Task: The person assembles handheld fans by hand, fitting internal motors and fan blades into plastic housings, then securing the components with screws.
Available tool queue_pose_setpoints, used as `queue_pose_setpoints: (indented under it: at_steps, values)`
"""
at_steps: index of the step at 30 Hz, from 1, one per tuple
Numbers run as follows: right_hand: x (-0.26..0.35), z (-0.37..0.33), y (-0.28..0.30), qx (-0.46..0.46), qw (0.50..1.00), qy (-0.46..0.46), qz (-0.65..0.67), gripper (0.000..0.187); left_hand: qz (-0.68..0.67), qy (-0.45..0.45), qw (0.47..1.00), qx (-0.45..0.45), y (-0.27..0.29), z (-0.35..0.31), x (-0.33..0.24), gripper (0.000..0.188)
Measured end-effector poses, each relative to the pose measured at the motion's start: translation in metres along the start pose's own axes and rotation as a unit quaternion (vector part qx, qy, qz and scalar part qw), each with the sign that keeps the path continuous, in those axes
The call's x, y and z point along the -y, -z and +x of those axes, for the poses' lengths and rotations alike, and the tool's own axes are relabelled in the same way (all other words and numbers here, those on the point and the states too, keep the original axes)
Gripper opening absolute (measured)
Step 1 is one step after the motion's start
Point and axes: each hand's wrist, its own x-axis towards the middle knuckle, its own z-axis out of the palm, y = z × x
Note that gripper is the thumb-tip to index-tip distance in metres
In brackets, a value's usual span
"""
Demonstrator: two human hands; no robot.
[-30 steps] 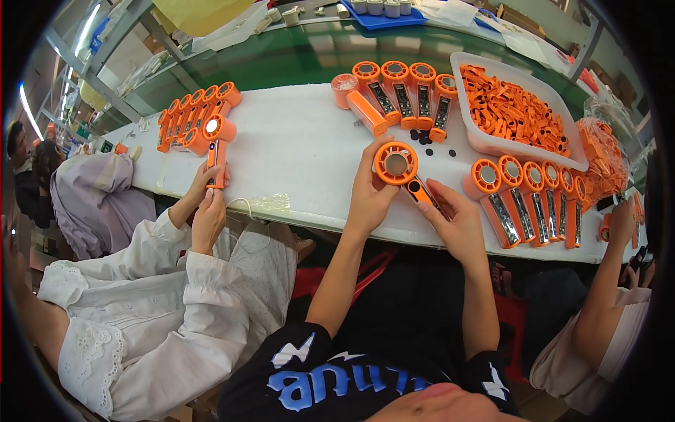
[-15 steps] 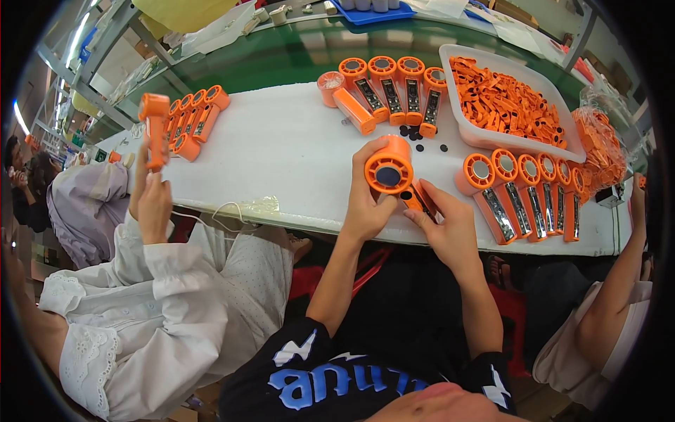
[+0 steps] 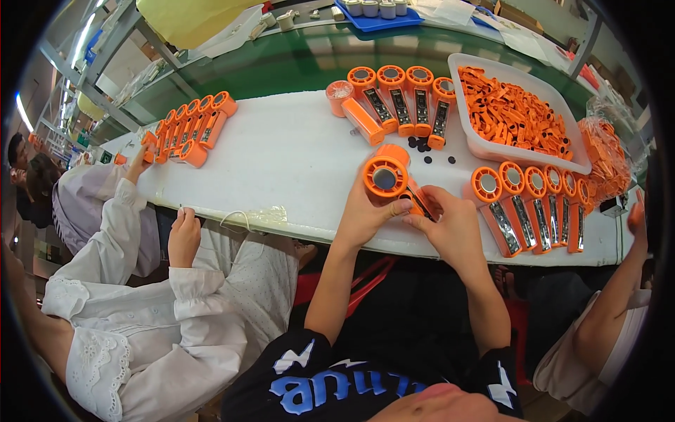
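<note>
I hold an orange handheld fan (image 3: 385, 177) above the front of the table, its round slotted head with a silver centre disc facing up. My left hand (image 3: 365, 214) wraps round the head, thumb across the top of the handle. Pinched on the handle's sides are the fingers of my right hand (image 3: 450, 219). Between my hands the handle's face shows an orange edge and dark parts; the rest is covered by fingers. To the right lies a row of similar fans (image 3: 504, 226) with exposed circuitry in their handles. Small black discs (image 3: 428, 160) lie beyond my hands.
A translucent bin (image 3: 485, 146) of small orange parts stands back right, beside a plastic bag (image 3: 606, 156) of orange pieces. More fans (image 3: 420, 105) lie at the back. At left, a co-worker in white (image 3: 140, 323) reaches toward another group of fans (image 3: 190, 126).
The view has shifted slightly, so the table sits lower. My hands keep the same hold on the fan. The co-worker's one hand has set a fan down by the left group; the other has lowered.
</note>
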Motion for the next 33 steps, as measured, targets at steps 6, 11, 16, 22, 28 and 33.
queue_pose_setpoints:
  at_steps: [6,11,16,22,28,33]
  values:
    - [-0.006,-0.007,-0.009,-0.097,0.994,0.010,0.050,0.049,0.009,0.009,1.000,-0.013,-0.009,-0.002,0.010,0.091]
    - [-0.006,-0.002,-0.013,-0.079,0.993,0.019,0.083,0.048,0.035,-0.045,0.998,-0.042,-0.005,-0.001,0.015,0.089]
    - [-0.019,-0.009,-0.026,-0.079,0.988,0.024,0.131,0.039,0.144,-0.101,0.981,-0.082,0.006,0.000,0.019,0.100]
    - [-0.019,-0.023,-0.045,-0.117,0.982,0.054,0.140,0.052,0.040,-0.045,0.992,-0.109,-0.006,-0.011,0.006,0.098]
    - [-0.023,-0.014,-0.060,-0.159,0.976,0.144,0.029,0.051,0.150,0.003,0.973,-0.175,-0.007,-0.013,-0.005,0.101]
    - [-0.027,-0.015,-0.059,-0.131,0.979,0.120,0.104,0.059,0.065,-0.047,0.986,-0.149,-0.004,-0.007,0.009,0.091]
